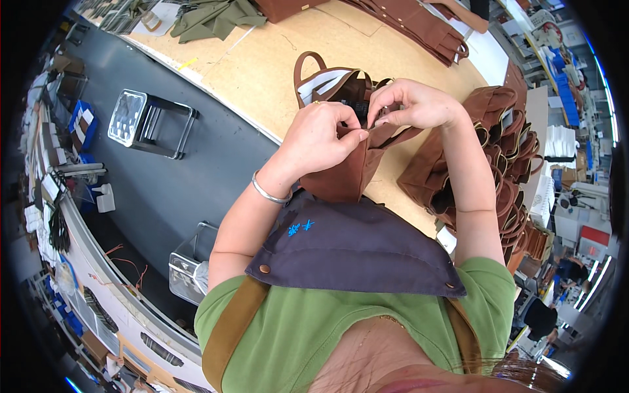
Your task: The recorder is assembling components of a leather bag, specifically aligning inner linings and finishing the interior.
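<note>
I have the left hand [327,134] and right hand [411,105] pinched closed on one bag [342,171]. Other bags [427,171] lie on the worktop [262,85].

Head-worn fisheye looks down from near above the worktable [262,78]

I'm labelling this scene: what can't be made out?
All in the head view:
Exactly what the left hand and right hand pinch: covered by their grip.
The inner bottom of the brown bag: hidden by its walls.
Part of the bag pile: behind the right forearm.
The olive cloth's far end: cut off by the top edge.
</note>
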Available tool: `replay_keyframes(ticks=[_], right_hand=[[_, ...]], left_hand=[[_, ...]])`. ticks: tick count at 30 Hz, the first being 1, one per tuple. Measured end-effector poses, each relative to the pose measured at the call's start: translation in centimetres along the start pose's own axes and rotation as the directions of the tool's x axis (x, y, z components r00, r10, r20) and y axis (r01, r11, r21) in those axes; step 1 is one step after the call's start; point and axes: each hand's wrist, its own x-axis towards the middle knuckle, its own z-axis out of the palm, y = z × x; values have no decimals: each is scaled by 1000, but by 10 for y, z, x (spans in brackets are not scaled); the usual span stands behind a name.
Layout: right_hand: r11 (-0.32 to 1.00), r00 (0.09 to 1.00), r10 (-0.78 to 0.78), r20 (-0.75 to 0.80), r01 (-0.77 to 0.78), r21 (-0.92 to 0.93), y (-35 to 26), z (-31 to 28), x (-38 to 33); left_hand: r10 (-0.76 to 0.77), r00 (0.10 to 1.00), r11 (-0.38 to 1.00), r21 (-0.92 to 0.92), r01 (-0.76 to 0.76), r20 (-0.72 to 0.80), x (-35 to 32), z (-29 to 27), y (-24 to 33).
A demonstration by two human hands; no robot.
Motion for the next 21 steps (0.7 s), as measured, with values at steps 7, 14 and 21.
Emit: replay_keyframes(ticks=[7, 14, 21], right_hand=[[989, 997, -74, -14, 75, 129, 5, 3, -1], [994, 999, 37, -36, -33, 102, 1, 8, -7], [997, 995, -37, -97, 44, 69, 1, 15, -4]], left_hand=[[-26, 999, 1000, 10, 26, -28, 0, 3, 0], [-32, 999, 999, 20, 32, -30, -1, 4, 1], [4, 999, 999, 50, -2, -50, -3, 5, 2]])
